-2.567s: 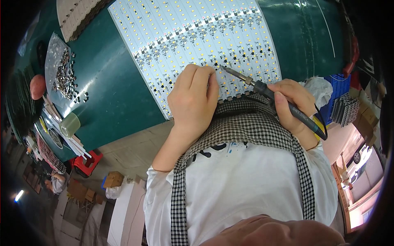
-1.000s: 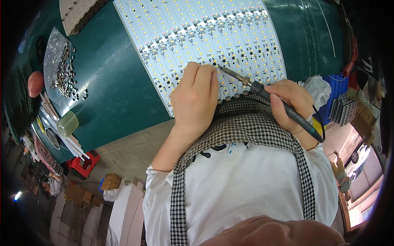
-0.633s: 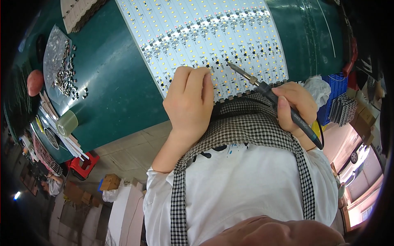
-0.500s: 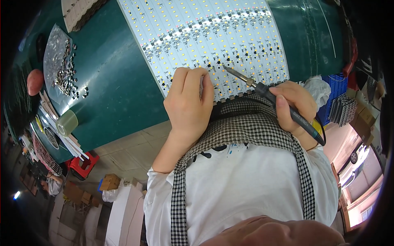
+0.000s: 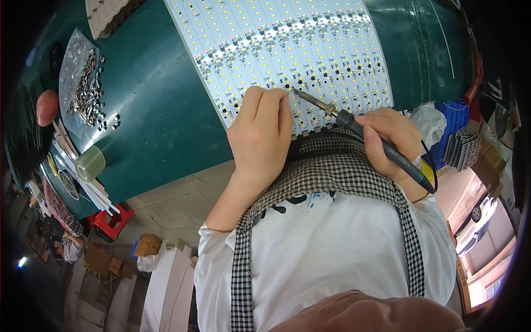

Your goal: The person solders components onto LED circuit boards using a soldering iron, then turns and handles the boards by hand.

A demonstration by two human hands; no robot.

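Observation:
A white circuit board panel (image 5: 326, 52) lies on the green table, covered with rows of small yellow LEDs and black chips. In my right hand (image 5: 395, 138) is a dark soldering iron (image 5: 347, 118), held like a pen and slanting up to the left. Its tip comes down at a row of black chips on the panel, just right of my left fingertips. My left hand (image 5: 257, 138) rests over the panel's near left part, thumb and fingers drawn together in a pinch. Whatever lies between those fingertips is hidden from this view.
On the green table (image 5: 160, 110), a clear plastic bag (image 5: 74, 83) spills small black components at the left. Near it are a reddish oval object (image 5: 47, 108) and a tape roll (image 5: 90, 164). A red stool (image 5: 113, 222) stands below; a blue crate (image 5: 454, 119) is at right.
The iron's tip has shifted slightly left along the chips, and my left hand has moved a little right, so tip and fingertips are closer. The panel appears slightly further right.

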